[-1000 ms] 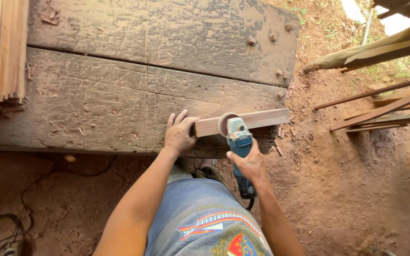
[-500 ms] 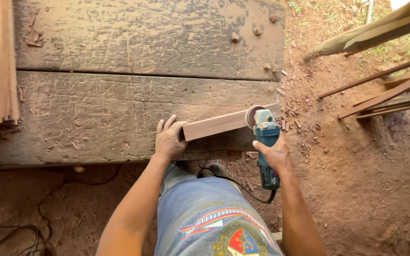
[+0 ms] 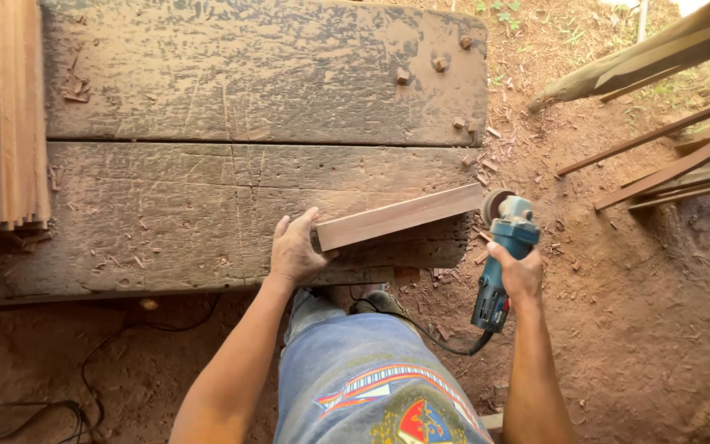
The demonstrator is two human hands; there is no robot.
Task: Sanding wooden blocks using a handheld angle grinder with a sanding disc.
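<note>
Person seen from above: bare forearms, left hand and right hand ungloved, dusty blue-grey garment bearing a multicoloured crest.
</note>
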